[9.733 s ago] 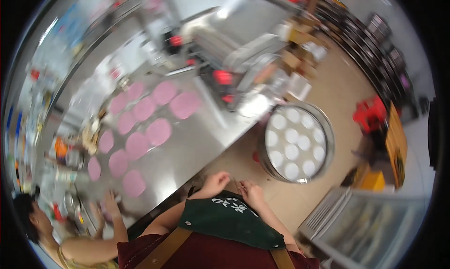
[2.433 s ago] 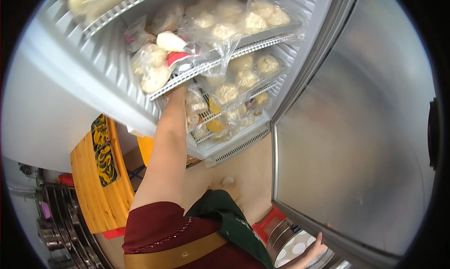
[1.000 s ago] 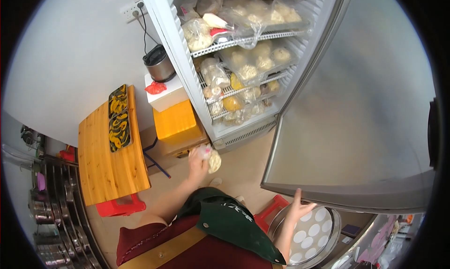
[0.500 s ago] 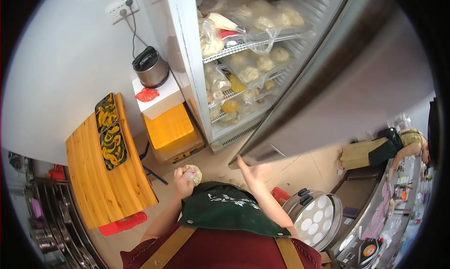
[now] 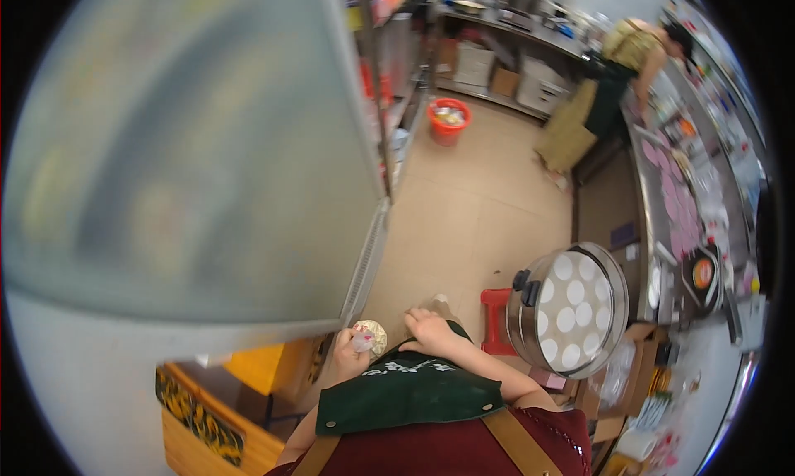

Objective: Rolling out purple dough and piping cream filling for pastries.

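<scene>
My left hand (image 5: 349, 352) grips a small clear plastic bag (image 5: 361, 340) with a pale, rounded item (image 5: 373, 332) in it, low in the middle. Beside it my right hand (image 5: 426, 329) is at the front of my green apron (image 5: 409, 395), fingers loosely bent and apart, holding nothing visible. The refrigerator's frosted glass door (image 5: 190, 157) is closed and fills the upper left, its shelves only blurred shapes behind it.
A steamer (image 5: 609, 310) with white liners sits on a red stool (image 5: 493, 310) at right. A co-worker (image 5: 625, 74) bends over the steel counter holding pink rounds (image 5: 677, 202). A red bucket (image 5: 448, 130) stands on the floor; a wooden table (image 5: 207, 447) is at lower left.
The refrigerator door has swung shut and my right hand has left its edge. I took the bagged item out earlier and still hold it. My view has turned toward the counter and co-worker.
</scene>
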Demonstrator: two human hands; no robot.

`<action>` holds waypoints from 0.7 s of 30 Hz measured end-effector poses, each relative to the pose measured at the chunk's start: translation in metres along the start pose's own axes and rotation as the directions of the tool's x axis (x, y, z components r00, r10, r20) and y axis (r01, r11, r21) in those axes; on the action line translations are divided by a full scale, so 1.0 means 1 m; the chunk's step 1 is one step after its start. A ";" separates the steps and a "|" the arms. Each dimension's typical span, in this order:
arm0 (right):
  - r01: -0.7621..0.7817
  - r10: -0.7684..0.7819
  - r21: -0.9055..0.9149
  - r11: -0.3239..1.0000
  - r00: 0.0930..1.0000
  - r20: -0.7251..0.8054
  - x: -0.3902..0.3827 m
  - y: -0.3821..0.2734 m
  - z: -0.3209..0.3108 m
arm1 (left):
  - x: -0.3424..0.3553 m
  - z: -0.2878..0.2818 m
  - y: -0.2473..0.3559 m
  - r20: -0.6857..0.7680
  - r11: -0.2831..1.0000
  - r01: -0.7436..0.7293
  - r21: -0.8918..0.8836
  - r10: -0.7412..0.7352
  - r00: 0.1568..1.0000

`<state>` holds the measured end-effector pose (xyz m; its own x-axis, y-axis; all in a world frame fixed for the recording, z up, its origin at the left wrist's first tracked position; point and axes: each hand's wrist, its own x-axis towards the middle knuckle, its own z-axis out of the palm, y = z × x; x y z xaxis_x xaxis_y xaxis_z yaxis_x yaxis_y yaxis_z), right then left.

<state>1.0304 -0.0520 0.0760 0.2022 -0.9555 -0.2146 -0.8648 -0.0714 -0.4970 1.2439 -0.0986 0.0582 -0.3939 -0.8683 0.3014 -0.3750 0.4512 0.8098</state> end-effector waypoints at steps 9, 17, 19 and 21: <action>0.036 0.120 0.258 0.965 0.819 -0.561 0.024 0.120 -0.081 | 0.187 0.151 0.066 0.354 0.936 -0.245 -0.254 0.326 0.877; -0.176 0.388 0.355 0.918 0.218 -0.895 0.038 0.227 -0.153 | 0.297 0.283 0.129 0.520 0.871 -0.129 -0.473 0.395 0.757; -0.254 0.509 0.471 0.845 0.109 -0.854 0.044 0.254 -0.160 | 0.326 0.318 0.135 0.499 0.815 -0.251 -0.522 0.530 0.686; -0.250 0.527 0.506 0.825 0.019 -0.849 0.051 0.285 -0.173 | 0.356 0.346 0.140 0.458 0.722 -0.434 -0.539 0.683 0.568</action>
<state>0.7152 -0.1704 0.0689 -0.8425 -0.2990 0.4481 -0.5314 0.3253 -0.7822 0.7605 -0.2736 0.1045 -0.8646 -0.0909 0.4942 0.3525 0.5912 0.7254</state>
